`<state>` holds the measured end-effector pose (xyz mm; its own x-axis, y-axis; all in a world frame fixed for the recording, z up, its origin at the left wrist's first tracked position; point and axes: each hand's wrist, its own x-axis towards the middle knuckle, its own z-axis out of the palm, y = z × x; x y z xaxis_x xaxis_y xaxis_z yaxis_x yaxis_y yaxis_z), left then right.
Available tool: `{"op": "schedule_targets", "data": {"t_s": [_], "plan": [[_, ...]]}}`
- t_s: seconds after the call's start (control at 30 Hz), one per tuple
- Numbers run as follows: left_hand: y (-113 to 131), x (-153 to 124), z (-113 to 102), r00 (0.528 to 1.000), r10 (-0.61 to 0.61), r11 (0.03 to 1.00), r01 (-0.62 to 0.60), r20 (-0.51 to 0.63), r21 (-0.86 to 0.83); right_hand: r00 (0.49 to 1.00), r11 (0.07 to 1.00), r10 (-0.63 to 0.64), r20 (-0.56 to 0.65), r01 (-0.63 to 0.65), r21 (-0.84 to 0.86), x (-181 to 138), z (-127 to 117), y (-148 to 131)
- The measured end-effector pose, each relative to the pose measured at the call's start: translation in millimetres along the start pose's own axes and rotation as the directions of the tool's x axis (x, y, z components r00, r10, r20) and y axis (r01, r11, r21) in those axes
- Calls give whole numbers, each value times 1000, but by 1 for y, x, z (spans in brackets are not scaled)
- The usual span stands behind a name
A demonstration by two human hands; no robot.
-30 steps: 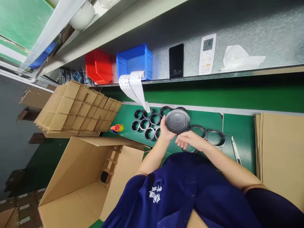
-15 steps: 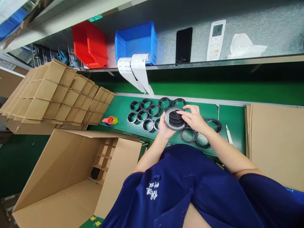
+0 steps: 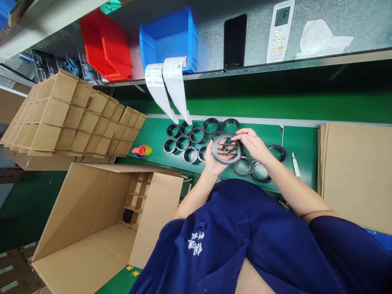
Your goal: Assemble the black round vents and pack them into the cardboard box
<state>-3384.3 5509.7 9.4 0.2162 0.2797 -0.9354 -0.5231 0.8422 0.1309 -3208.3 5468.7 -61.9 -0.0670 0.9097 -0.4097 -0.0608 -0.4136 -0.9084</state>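
Note:
I hold a round black plastic vent (image 3: pixel 227 148) with slats in its middle, above the green bench (image 3: pixel 153 136). My left hand (image 3: pixel 212 161) grips its left rim from below. My right hand (image 3: pixel 252 143) has its fingers closed on the vent's upper right rim. Several black plastic rings (image 3: pixel 190 141) lie in rows on the bench beyond and left of my hands. Larger black rings (image 3: pixel 260 171) lie under my right forearm.
An open cardboard box (image 3: pixel 101 220) with dividers stands lower left. Stacked cardboard grids (image 3: pixel 70 118) sit left, flat cardboard sheets (image 3: pixel 355 171) right. A shelf holds a red bin (image 3: pixel 107 47), blue bin (image 3: pixel 168 36), phone (image 3: pixel 234 38), remote (image 3: pixel 278 28), tissue (image 3: pixel 321 38). A tape roll (image 3: pixel 142 150) and knife (image 3: pixel 295 165) lie on the bench.
The vent was turned over: its closed back faced me, now its open slatted side shows. My right hand rose from below the vent to its rim. The view tilted down.

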Motion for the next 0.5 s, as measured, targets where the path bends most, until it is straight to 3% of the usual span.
{"op": "schedule_targets", "data": {"t_s": [0.27,0.5], "plan": [[1,2,6,997,-9,1000,7,-80,-28,999,999,33,4,-33,30,-2,-1,6],[4,9,10,999,-14,998,10,-53,-64,1000,997,24,-9,-23,73,3,-4,7]]}}
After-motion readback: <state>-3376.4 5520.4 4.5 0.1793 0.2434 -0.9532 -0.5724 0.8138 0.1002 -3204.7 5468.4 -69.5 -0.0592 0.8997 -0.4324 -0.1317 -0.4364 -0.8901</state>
